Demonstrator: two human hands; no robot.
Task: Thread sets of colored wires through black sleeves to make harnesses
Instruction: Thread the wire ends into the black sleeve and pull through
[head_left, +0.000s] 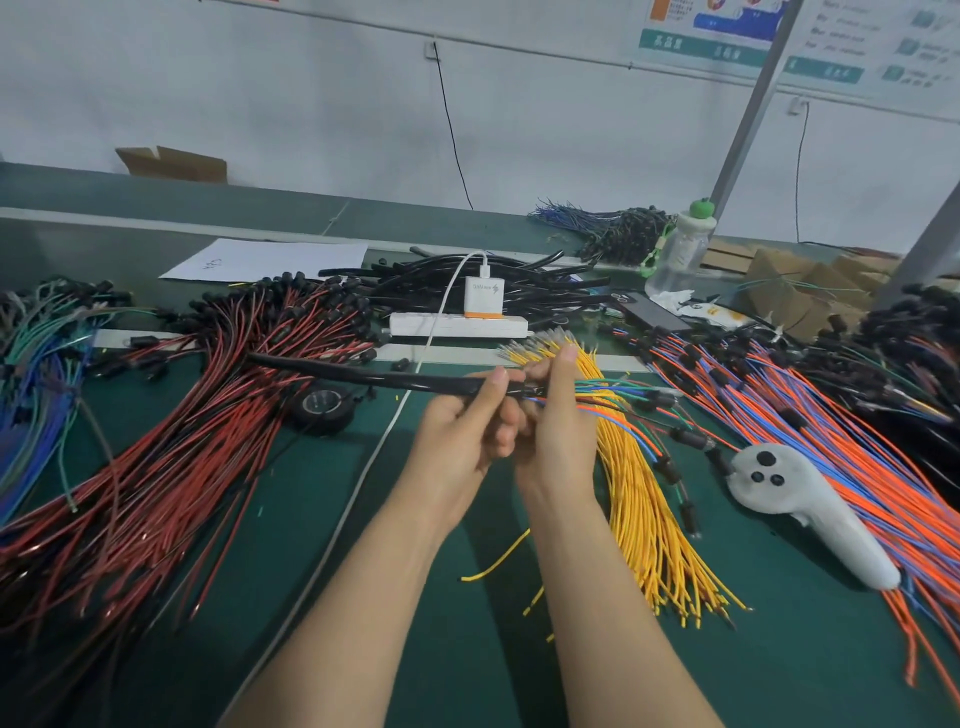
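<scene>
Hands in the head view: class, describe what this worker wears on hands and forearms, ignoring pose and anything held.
Nothing is worn. The left hand and right hand are bare: no gloves, rings or tape on the fingers; visible nails are short. The left forearm and right forearm are bare to the frame edge: no sleeves, watch or wristband.
</scene>
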